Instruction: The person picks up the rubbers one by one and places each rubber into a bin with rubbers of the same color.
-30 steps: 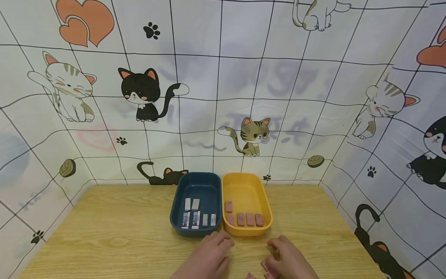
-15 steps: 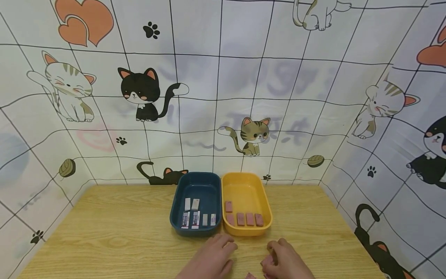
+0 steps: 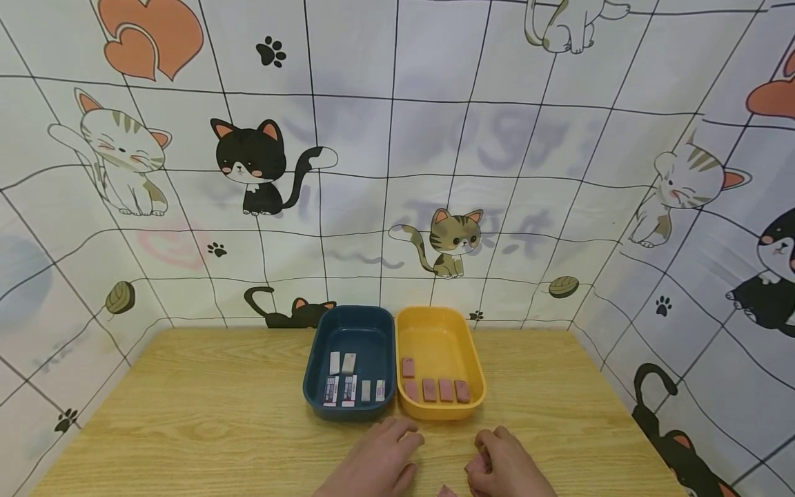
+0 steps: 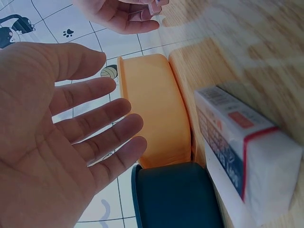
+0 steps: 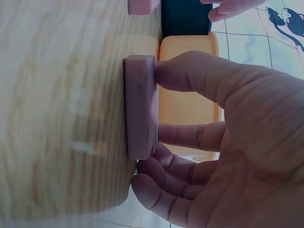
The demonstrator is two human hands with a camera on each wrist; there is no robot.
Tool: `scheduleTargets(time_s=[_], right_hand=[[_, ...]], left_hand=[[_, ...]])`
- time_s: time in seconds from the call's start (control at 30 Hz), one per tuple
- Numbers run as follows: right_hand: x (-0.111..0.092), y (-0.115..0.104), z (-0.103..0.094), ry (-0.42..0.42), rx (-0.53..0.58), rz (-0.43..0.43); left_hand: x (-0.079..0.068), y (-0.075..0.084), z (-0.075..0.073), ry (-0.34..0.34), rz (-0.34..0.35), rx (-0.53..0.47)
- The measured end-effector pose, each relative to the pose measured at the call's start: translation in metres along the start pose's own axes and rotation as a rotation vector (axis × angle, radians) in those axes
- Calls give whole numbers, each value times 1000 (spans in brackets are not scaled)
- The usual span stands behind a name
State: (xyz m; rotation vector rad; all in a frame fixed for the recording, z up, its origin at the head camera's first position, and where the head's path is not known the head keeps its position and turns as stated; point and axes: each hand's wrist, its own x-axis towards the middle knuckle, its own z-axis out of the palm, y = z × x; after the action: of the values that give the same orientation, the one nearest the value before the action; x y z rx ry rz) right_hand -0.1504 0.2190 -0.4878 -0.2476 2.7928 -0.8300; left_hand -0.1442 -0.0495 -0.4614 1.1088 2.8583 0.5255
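My right hand (image 3: 512, 466) is low over the wooden table, in front of the yellow tray (image 3: 439, 414). Its thumb and fingers pinch a pink eraser (image 3: 476, 465). Seen from the right wrist, a pink eraser (image 5: 141, 107) runs between the thumb tip and the fingers, close against the wood. My left hand (image 3: 379, 459) holds nothing; its fingers are loosely spread in front of the trays. In the left wrist view its palm (image 4: 42, 128) shows bare. Another pink eraser (image 3: 446, 491) pokes up at the bottom edge of the head view, between the hands.
Against the yellow tray stands a dark blue tray (image 3: 349, 414) holding several white erasers (image 3: 349, 363), some in printed sleeves. Several pink erasers (image 3: 429, 391) lie in the yellow one. A sleeved white eraser (image 4: 247, 156) is on the table by my left wrist. A cat-print cloth (image 3: 354, 207) hangs behind.
My right fingers have closed on the pink eraser, and the hand has shifted slightly left. My left hand has moved a little to the right. The trays' contents look the same.
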Motion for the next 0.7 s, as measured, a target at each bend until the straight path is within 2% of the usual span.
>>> scheduleTargets(time_s=[0.17,0.37,0.53,0.6,0.7], right_hand=[[1,-4,1,-7,0,42],[0,-8,0,26,-8,57],[2,-13,-2,45,11,129],[2,-14,-3,52,22,132],[0,-14,-4,72,46,81]], left_hand=[[-1,-2,-1,13,16,10],[0,-1,-2,-35,-48,-31],[-1,-1,-3,-50,-81,-61],[-1,-2,-3,-43,-82,-67],[-2,-3,-3,-28,-81,-78]])
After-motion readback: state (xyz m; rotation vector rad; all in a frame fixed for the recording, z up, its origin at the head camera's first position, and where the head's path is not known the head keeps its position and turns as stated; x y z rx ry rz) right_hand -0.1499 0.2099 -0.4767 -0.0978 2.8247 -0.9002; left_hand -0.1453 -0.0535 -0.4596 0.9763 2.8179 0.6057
